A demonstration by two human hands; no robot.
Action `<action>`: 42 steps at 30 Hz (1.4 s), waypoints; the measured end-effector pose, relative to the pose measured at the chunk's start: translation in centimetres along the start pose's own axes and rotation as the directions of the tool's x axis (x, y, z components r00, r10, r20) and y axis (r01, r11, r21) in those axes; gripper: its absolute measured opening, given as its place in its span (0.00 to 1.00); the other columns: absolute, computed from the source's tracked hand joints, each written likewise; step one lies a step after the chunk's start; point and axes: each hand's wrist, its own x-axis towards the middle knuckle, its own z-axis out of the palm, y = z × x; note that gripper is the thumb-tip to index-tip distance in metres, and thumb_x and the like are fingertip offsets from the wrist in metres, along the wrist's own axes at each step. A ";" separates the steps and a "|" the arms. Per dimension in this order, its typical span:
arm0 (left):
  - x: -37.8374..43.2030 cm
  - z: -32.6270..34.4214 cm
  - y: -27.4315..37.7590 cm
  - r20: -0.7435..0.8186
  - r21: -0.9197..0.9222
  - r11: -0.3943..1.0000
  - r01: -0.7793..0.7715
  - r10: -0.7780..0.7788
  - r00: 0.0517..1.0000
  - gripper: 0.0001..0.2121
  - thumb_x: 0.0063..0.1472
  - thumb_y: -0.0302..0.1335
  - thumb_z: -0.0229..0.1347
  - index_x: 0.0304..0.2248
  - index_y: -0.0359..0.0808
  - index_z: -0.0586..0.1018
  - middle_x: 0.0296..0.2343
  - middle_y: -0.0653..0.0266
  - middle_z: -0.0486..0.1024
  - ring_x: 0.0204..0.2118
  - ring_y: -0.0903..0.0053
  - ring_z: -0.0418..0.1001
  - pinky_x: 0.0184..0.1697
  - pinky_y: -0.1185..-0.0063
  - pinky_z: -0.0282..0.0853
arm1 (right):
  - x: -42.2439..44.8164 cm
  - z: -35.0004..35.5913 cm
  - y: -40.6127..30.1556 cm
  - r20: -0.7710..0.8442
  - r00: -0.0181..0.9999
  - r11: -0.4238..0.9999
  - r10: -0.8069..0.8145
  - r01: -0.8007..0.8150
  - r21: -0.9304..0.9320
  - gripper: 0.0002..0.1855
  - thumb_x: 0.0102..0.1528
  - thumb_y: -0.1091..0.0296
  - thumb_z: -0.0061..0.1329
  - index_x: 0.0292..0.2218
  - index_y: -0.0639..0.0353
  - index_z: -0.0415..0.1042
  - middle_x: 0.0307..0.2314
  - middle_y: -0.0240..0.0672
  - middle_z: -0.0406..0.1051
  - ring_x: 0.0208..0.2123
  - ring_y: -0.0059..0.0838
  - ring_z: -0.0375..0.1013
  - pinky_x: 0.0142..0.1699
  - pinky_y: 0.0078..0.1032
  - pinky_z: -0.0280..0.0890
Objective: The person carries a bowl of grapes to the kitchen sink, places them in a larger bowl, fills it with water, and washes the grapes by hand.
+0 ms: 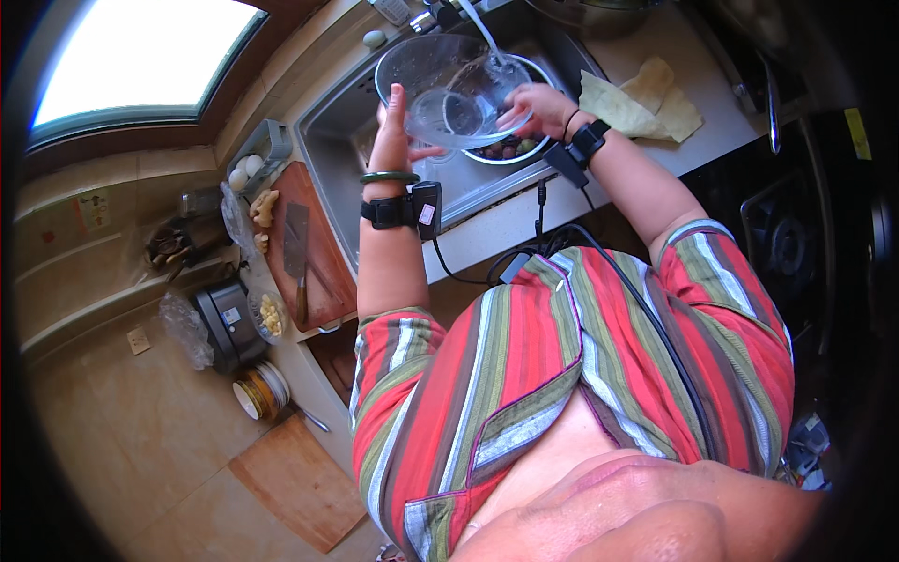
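A clear bowl [449,88] is tilted above the stainless-steel sink [337,147], with a stream of water [484,31] falling into its right side. My left hand [397,137] holds it by the left side, thumb pointing up. At the right rim, my right hand [544,109] grips it, the fingertips slightly blurred. Below, partly hidden by the clear bowl, a white-rimmed bowl [523,160] stands in the sink with dark, round fruit [507,149], seemingly grapes, inside.
Left of the sink, a cleaver [296,246] and ginger [264,208] lie on a wooden cutting board [319,270]. White eggs [246,171] sit in a grey basket [272,144]. Pale sheets [642,105] lie right of the sink, near a gas stove [783,242]. Cables [541,225] hang from my wristbands.
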 end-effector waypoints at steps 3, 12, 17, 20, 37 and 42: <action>3.4 -2.3 -5.6 0.295 -0.333 0.911 0.242 -0.143 0.945 0.41 0.58 0.37 0.53 0.63 0.48 0.39 0.53 0.37 0.55 0.52 0.40 0.63 0.42 0.48 0.71 | -0.5 -1.3 -2.8 -0.089 0.988 0.949 -0.125 0.093 -0.300 0.14 0.53 0.71 0.41 0.42 0.65 0.65 0.31 0.49 0.75 0.31 0.39 0.79 0.26 0.27 0.73; 3.0 2.4 -11.5 0.219 -0.569 0.809 0.146 -0.022 0.976 0.35 0.52 0.16 0.42 0.59 0.43 0.46 0.45 0.49 0.61 0.44 0.48 0.69 0.41 0.43 0.70 | -1.6 -2.0 -4.7 0.442 0.732 -0.556 -0.519 0.104 -0.825 0.18 0.59 0.57 0.44 0.39 0.65 0.73 0.40 0.45 0.72 0.47 0.43 0.70 0.55 0.39 0.59; 2.6 4.6 -12.0 0.101 -0.599 0.800 0.031 0.038 0.994 0.43 0.49 0.16 0.47 0.62 0.44 0.39 0.50 0.46 0.57 0.47 0.53 0.66 0.35 0.52 0.77 | -1.2 1.9 -3.2 0.233 0.931 -0.363 0.282 0.328 -0.872 0.26 0.64 0.48 0.31 0.48 0.60 0.69 0.47 0.45 0.69 0.58 0.44 0.58 0.63 0.39 0.48; 5.4 3.6 -15.8 -0.082 -0.661 0.726 -0.191 0.182 0.980 0.45 0.48 0.13 0.47 0.62 0.46 0.39 0.57 0.43 0.49 0.48 0.56 0.66 0.32 0.60 0.78 | -0.1 4.0 -1.2 0.528 0.798 -0.006 0.289 0.553 -0.833 0.28 0.64 0.45 0.27 0.55 0.56 0.60 0.54 0.43 0.59 0.60 0.44 0.54 0.64 0.37 0.44; 2.4 2.9 -12.9 0.180 -0.529 0.846 0.061 0.041 0.983 0.34 0.52 0.17 0.46 0.58 0.41 0.47 0.53 0.44 0.53 0.51 0.44 0.62 0.37 0.42 0.71 | -0.2 0.9 -2.5 0.193 0.883 -0.145 0.428 0.278 -0.950 0.34 0.57 0.51 0.45 0.58 0.63 0.58 0.62 0.48 0.46 0.62 0.46 0.51 0.64 0.37 0.48; 1.9 4.0 -13.7 0.199 -0.576 0.800 0.169 -0.063 0.978 0.30 0.51 0.17 0.46 0.53 0.39 0.51 0.42 0.52 0.62 0.43 0.52 0.67 0.36 0.43 0.72 | 2.1 0.9 -1.5 0.097 0.985 -0.533 0.140 0.158 -0.831 0.18 0.50 0.71 0.49 0.45 0.60 0.73 0.46 0.50 0.69 0.49 0.46 0.68 0.51 0.35 0.65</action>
